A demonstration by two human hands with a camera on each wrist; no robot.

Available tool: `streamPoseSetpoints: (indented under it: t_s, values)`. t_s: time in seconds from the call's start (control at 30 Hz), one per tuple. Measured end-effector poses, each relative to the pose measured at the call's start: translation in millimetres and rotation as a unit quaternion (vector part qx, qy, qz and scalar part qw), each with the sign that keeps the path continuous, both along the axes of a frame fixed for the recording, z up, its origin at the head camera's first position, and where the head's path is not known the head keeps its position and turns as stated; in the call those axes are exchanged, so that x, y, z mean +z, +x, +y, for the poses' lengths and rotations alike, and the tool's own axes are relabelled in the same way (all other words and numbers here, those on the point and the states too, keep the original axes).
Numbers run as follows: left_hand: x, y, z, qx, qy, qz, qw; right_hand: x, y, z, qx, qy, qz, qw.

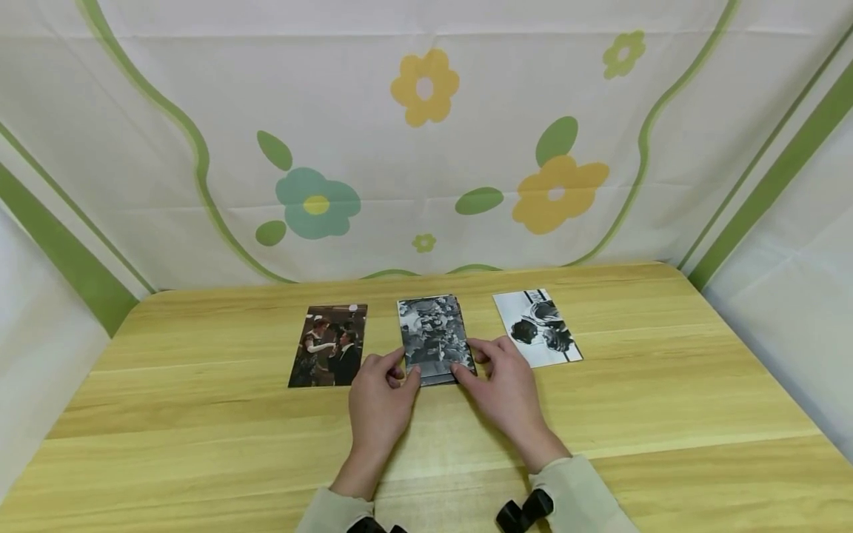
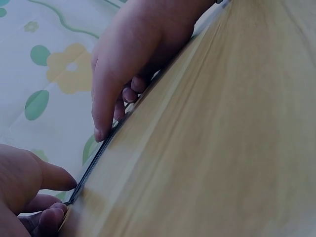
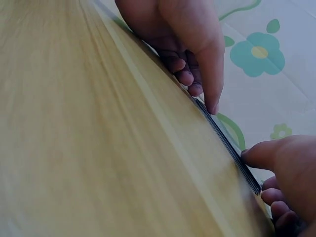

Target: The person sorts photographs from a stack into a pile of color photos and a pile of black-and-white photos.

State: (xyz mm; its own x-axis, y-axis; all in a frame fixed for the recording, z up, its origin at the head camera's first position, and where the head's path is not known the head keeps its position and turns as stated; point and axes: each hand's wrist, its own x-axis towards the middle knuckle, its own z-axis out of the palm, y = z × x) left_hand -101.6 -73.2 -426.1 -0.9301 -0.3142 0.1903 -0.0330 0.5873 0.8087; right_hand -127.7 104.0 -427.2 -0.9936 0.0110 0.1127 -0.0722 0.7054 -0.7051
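Observation:
A small stack of black-and-white photo cards (image 1: 435, 333) lies on the table with its edges slightly uneven. My left hand (image 1: 381, 406) grips its near left corner, thumb at the front edge and fingers along the side. At the opposite near corner, my right hand (image 1: 509, 389) pinches the stack the same way, thumb on the top card. From the side, the left wrist view shows the cards as a thin dark layer (image 2: 94, 163) low over the wood, between both thumbs. Curled fingers of each hand sit beside the edges.
Left of the stack lies a colour photo card (image 1: 328, 346) of two people. To its right is a slanted black-and-white photo card (image 1: 538, 328). Behind the wooden table (image 1: 200, 444) hangs a white cloth (image 1: 373, 148) with printed flowers, which also covers the sides.

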Motion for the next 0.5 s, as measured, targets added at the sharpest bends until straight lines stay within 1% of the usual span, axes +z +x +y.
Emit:
streamPoseSetpoints:
  t_s: [0.23, 0.5]
  values:
    - [-1.3, 1.1, 1.6, 0.006, 0.004, 0.012, 0.9999, 0.1, 0.6, 0.1, 0.000, -0.008, 0.001, 1.000]
    - [-1.6, 0.7, 2.1, 0.009, 0.007, -0.001, 0.9999, 0.2, 2.1, 0.5, 0.001, -0.008, 0.001, 1.000]
